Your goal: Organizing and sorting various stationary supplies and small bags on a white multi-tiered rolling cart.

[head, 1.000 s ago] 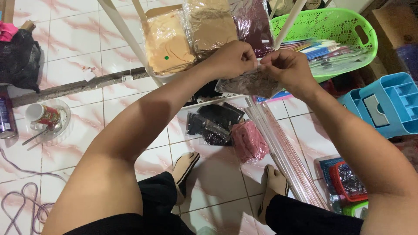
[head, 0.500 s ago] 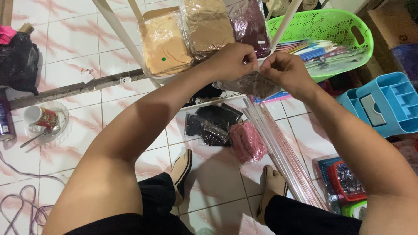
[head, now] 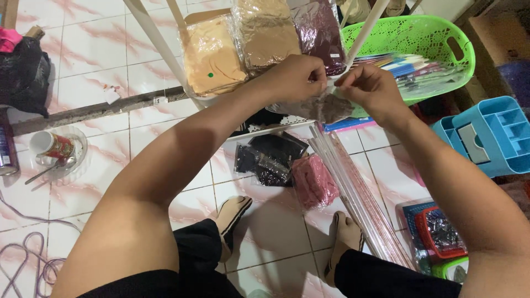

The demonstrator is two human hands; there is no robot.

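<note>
While both fists pinch its crinkly top edge, the left hand (head: pixel 298 77) and right hand (head: pixel 369 88) hold a clear plastic packet (head: pixel 320 108) of brownish fabric above the glossy tiled floor (head: pixel 99 66).

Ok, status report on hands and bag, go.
Left hand and right hand both pinching top of clear bag with brownish cloth inside. Bag held above floor packets. Nothing in the way.

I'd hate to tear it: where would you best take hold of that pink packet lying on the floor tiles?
Probably by a long edge of the pink packet, pinching from above. It lies flat on the tiled floor, so only the top and rims are open. Come from its right side: black packets crowd its left, though a bundle of clear sleeves lies close there.
</note>
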